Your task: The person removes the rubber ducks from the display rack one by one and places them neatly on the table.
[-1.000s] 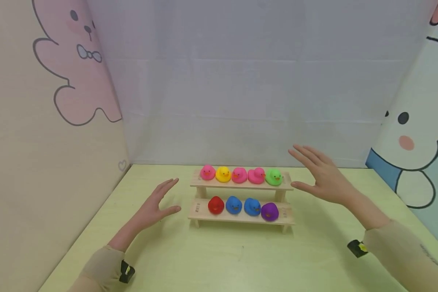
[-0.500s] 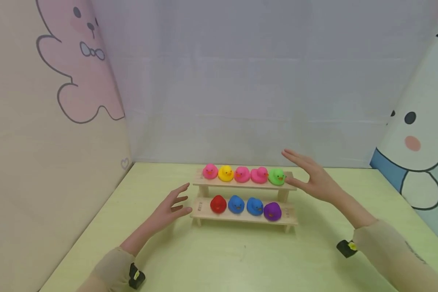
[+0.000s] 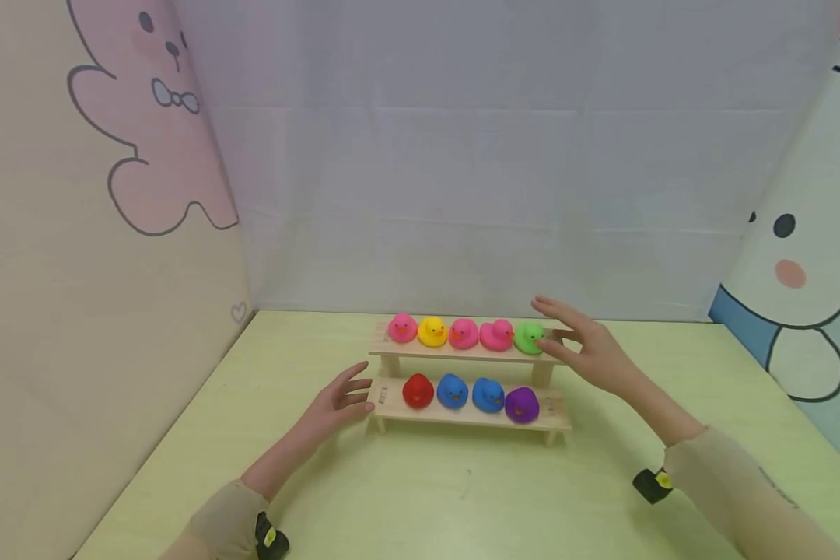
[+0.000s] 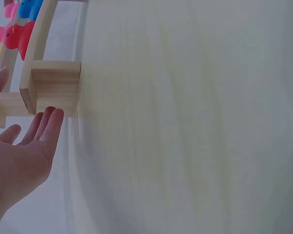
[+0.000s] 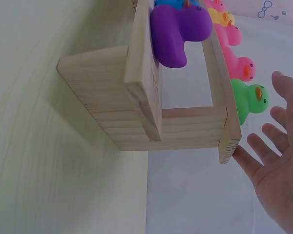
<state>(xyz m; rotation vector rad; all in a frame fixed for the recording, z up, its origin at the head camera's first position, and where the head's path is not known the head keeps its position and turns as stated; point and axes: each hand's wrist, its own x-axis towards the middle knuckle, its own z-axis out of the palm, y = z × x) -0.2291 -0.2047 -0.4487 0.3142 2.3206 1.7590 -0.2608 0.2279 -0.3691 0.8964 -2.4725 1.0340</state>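
A two-step wooden stand (image 3: 392, 404) holds several rubber ducks. On its upper step are a yellow duck (image 3: 432, 333), three pink ones and, at the right end, a green duck (image 3: 527, 339). The lower step bears a red duck (image 3: 418, 391), two blue ones and a purple duck (image 3: 522, 405). My left hand (image 3: 330, 410) is at the stand's left end, fingers extended; in the left wrist view its fingertips are close to the end leg. Beside the green duck, my right hand (image 3: 595, 356) has its fingers spread, one fingertip at or near the upper board's end. Neither hand grips anything.
The stand is on a pale yellow-green table (image 3: 462, 498). A white cloth (image 3: 420, 194) hangs behind it. Side panels show a pink bear (image 3: 161, 171) at left and a white rabbit (image 3: 798, 311) at right.
Both hands have moved inward to the stand's ends, the right one also lowering toward the green duck. Ducks and stand keep their arrangement; the view has shifted slightly.
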